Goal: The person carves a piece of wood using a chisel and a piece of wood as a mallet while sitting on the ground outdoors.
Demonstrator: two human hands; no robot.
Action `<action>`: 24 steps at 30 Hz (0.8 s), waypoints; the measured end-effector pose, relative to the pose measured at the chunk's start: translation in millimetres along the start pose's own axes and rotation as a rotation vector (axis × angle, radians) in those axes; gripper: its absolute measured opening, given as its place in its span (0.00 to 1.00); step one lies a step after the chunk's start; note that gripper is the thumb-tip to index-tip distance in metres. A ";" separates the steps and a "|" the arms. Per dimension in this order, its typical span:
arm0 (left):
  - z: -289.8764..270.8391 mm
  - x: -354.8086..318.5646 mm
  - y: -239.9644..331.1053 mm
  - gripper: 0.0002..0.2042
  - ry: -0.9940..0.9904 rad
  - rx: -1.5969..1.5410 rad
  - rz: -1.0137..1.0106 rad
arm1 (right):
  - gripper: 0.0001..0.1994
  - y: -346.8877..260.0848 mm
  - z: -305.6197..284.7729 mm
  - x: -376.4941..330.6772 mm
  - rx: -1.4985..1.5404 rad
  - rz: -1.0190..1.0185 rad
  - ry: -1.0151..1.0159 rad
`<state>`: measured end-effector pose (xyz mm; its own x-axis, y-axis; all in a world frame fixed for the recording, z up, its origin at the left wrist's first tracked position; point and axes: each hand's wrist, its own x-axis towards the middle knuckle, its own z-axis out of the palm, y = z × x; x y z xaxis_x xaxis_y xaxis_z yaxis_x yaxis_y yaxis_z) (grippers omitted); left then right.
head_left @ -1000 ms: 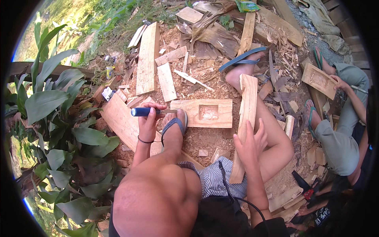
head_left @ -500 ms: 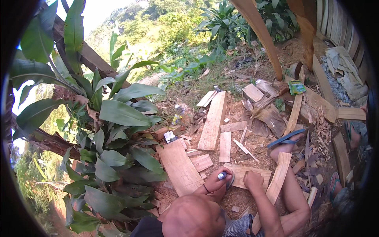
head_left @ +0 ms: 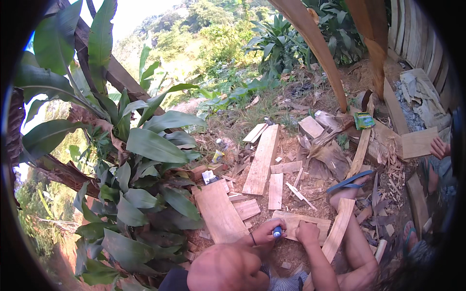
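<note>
My left hand [head_left: 264, 234], with a dark band at the wrist, is closed around a blue cylindrical handle [head_left: 277, 232] with a pale end. Whatever lies below that handle is hidden. Close by, my right hand [head_left: 307, 233] is curled into a fist over a short flat board [head_left: 291, 223] on the ground; anything inside the fist cannot be made out. A longer plank [head_left: 338, 228] lies at a slant across my leg, right of that fist. A large bare rounded form, probably my bent knee, covers part of the left forearm.
Cut boards [head_left: 262, 157] and a wide plank [head_left: 219, 211] lie among wood chips. Leafy plants [head_left: 145, 194] crowd the left. Wooden posts [head_left: 374, 48] stand at the back. At right, another person's hand [head_left: 439, 147] holds a board [head_left: 418, 143]; a sandalled foot [head_left: 411, 235] is below.
The blue handle has tipped, with its pale end lower and more of its side showing. At right, the other person's board has risen and turned its broad face up. My right fist stays over the board.
</note>
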<state>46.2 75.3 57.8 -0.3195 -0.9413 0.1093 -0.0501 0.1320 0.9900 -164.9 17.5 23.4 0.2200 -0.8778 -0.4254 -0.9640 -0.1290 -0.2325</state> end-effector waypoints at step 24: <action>12.2 -2.9 -30.0 0.10 0.117 -0.203 -0.195 | 0.08 -2.1 -14.7 -2.4 0.796 -0.255 0.566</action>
<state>37.1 77.9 26.6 -0.2107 -0.9737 -0.0866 0.0942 -0.1084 0.9896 -165.6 13.1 37.8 0.1036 -0.9835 0.1482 -0.4726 -0.1798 -0.8627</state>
